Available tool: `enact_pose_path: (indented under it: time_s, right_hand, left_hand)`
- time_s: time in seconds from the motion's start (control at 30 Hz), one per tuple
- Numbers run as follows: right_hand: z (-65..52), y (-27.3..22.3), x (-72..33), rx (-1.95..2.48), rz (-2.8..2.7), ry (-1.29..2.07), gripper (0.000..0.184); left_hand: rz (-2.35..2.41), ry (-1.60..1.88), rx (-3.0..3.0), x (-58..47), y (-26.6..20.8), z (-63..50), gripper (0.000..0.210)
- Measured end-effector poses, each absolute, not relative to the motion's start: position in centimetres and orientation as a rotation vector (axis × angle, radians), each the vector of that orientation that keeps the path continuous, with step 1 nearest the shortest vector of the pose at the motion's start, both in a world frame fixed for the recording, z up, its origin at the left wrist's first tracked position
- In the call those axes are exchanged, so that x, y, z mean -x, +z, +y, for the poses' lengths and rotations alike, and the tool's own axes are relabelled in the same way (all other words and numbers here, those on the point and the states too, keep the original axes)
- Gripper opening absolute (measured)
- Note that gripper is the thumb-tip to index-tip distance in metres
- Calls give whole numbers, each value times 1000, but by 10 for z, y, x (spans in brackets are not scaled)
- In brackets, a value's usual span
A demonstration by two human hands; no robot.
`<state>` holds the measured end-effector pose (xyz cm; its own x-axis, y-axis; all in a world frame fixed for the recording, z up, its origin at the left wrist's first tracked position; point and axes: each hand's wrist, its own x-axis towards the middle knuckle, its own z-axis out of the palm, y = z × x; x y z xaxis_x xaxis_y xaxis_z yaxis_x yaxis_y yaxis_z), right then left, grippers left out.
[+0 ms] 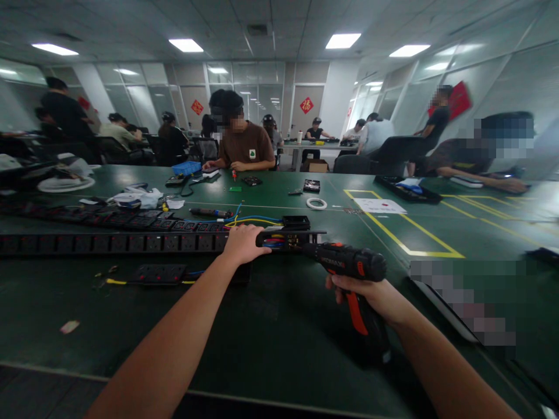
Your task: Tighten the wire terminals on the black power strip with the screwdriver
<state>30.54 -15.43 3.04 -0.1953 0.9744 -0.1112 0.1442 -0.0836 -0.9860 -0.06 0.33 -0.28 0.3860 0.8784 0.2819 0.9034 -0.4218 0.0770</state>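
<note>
Strip: black power strip (131, 243), roughly parallel to the desk (279, 355)'s near edge; open right end, coloured wires (275, 240) inside, between both hands
Left hand (244, 243): nearer; clamped on that end
Right hand (362, 291): fingers wrapped round drill (351, 262); nose leftward, contact unclear
Surfaces: boxy plastic; orange-trimmed grip

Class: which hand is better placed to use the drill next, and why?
Right, likely: the right hand grips the drill, tip close to the strip; the left hand holds the strip.
</note>
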Motion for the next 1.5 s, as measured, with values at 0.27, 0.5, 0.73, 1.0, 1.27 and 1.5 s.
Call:
enact_pose_path:
  time_s: [0.27, 0.5, 0.73, 1.0, 1.27, 1.5]
  right_hand:
    - [-152, 28, -309, 1289, -1448, 1357, 42]
    - [-152, 33, -307, 1282, -1423, 1367, 44]
    - [-150, 29, -308, 1279, -1443, 1353, 45]
    - [-149, 25, -310, 1283, -1469, 1342, 42]
    - [-150, 25, -310, 1307, -1502, 1333, 41]
    - [-152, 30, -307, 1340, -1537, 1287, 41]
  left_hand:
    - [-1639, -441, 2541, 1, -3, 4, 70]
    - [-1640, -438, 2547, 1, -2, 3, 71]
    - [-1618, -442, 2526, 2, -5, 5, 71]
    - [-1612, -453, 2522, 2, -6, 4, 71]
    - [-1616, -446, 2529, 1, -7, 7, 71]
    - [-1621, -442, 2533, 2, -6, 6, 71]
